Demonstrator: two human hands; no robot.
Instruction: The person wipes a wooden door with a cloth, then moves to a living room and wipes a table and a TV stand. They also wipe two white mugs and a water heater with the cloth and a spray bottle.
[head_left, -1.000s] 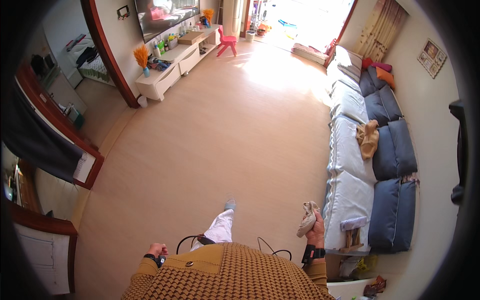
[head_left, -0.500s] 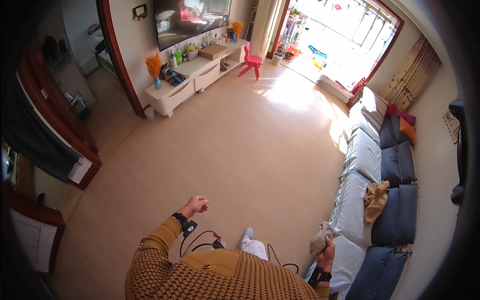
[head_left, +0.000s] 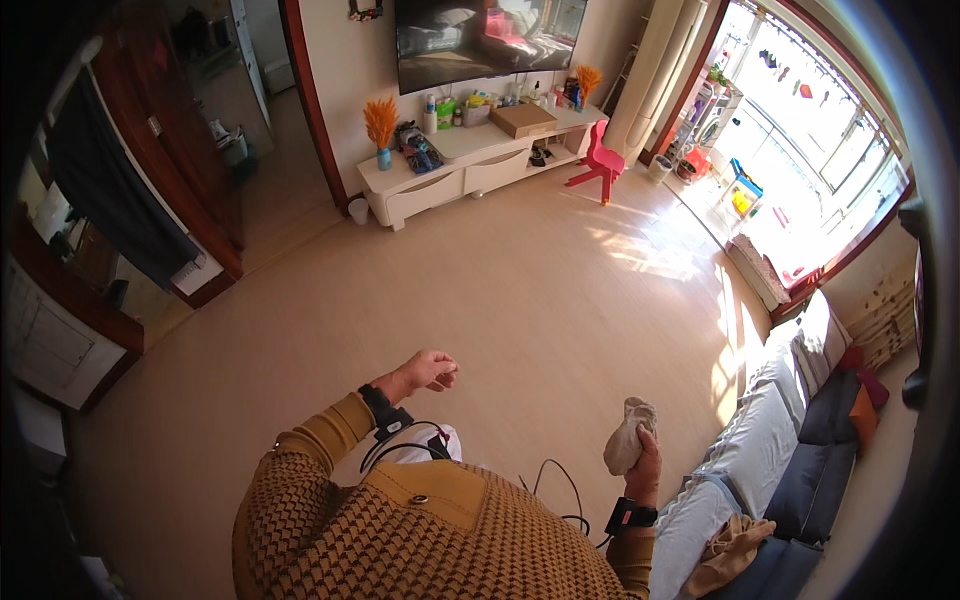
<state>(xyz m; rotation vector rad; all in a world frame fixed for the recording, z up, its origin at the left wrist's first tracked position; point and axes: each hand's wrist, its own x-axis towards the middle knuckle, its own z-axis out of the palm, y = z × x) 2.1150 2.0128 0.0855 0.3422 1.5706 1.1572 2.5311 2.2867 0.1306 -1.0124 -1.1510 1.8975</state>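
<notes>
A crumpled grey-beige cloth (head_left: 626, 446) is gripped in my right hand (head_left: 647, 470), its folds standing up above the fingers. That hand is raised over the floor, a little to the left of the sofa. My left hand (head_left: 428, 371) is held out in front of my body with the fingers curled in, and nothing shows in it. Each wrist wears a black strap with a small device. Dark cables (head_left: 575, 500) hang near my waist, and part of a white trouser leg (head_left: 440, 444) shows beneath the left forearm.
A sofa (head_left: 765, 400) with pale covers and dark blue cushions runs along the right, a tan garment (head_left: 728, 556) lying on it. Ahead stand a white TV cabinet (head_left: 430, 190), a pink chair (head_left: 600, 160) and a small bin (head_left: 358, 211). Doorways open on the left.
I have moved forward and my view has turned left; the tan garment now lies nearer. My right hand, still gripping the cloth, has moved away from the sofa's edge. My left hand stays curled.
</notes>
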